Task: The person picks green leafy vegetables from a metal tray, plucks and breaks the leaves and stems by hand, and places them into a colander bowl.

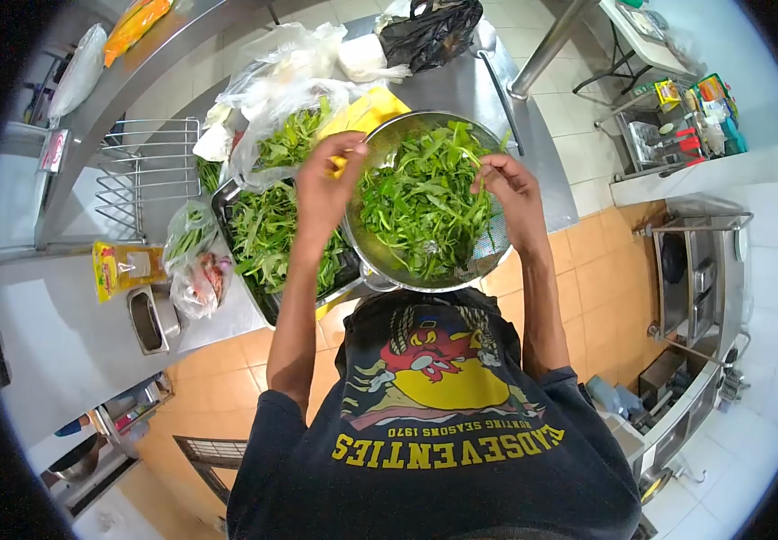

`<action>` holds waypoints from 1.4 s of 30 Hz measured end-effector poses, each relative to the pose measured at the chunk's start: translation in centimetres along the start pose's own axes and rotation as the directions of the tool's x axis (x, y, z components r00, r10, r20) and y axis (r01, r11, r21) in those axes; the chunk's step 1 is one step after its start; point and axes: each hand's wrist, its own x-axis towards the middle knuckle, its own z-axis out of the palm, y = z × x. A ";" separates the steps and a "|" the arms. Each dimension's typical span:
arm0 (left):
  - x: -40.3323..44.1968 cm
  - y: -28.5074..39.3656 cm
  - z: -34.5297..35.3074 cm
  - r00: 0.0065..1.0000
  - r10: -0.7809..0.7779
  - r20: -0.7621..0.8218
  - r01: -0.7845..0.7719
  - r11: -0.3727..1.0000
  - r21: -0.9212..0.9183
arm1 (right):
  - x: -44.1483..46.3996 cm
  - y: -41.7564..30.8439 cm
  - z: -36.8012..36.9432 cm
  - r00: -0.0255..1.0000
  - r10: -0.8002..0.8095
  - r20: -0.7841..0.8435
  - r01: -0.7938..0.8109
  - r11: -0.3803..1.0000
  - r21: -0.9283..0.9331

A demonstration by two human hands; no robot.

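Note:
A round mesh strainer point(395, 277) full of leafy green stems point(425, 193) sits at the table edge before me. My left hand point(330, 180) is over its left rim, thumb and fingers curled together in a pinch; whatever they hold is too small to make out. Over the right side, my right hand point(508, 184) pinches a thin green stem point(470, 155) between thumb and fingertips. Left of the strainer, partly behind my left forearm, a dark rectangular tray point(267, 310) holds more leafy greens point(267, 229). A yellow board point(366, 110) lies behind the strainer.
Clear plastic bags point(285, 58) and a black bag point(434, 36) lie at the back of the steel table point(555, 180). On the left are a wire rack point(150, 171), a bag of vegetables point(193, 229), a yellow packet point(126, 270) and a metal container point(150, 319). A metal post point(551, 49) stands back right.

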 end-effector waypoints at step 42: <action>-2.0 -1.2 2.2 0.985 -0.075 0.153 0.088 0.993 -0.083 | 0.2 -1.0 -0.1 0.989 0.086 0.118 -0.084 0.996 -0.022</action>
